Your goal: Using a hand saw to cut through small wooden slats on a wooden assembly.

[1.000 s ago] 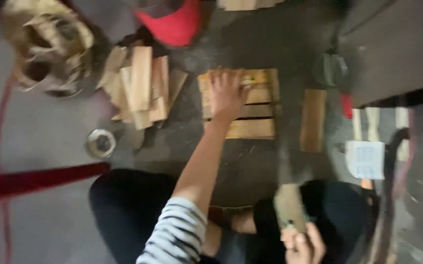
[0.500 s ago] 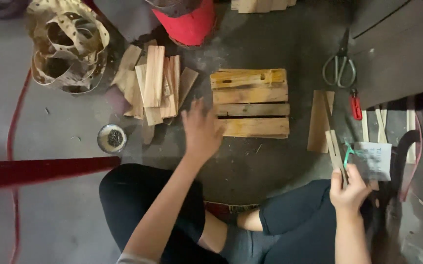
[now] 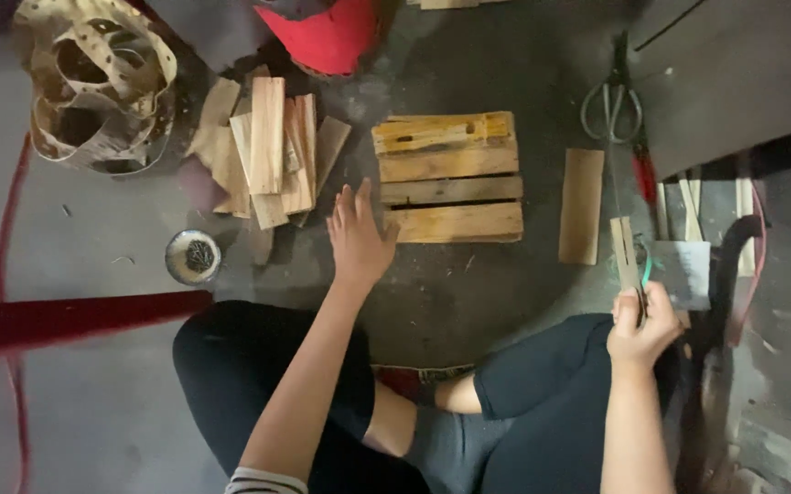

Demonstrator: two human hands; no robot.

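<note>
Wooden four-slat panel (image 3: 450, 178) unmoved; open left hand (image 3: 357, 240) has withdrawn beside it. Right hand (image 3: 642, 322) grips a narrow stick (image 3: 625, 254); grey scissors (image 3: 611, 101) nearby.

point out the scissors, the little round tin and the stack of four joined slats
scissors (image 3: 611, 108): head view, on the looped handles
round tin (image 3: 193, 256): head view, on its middle
joined slats (image 3: 450, 178): head view, on a middle slat
</note>
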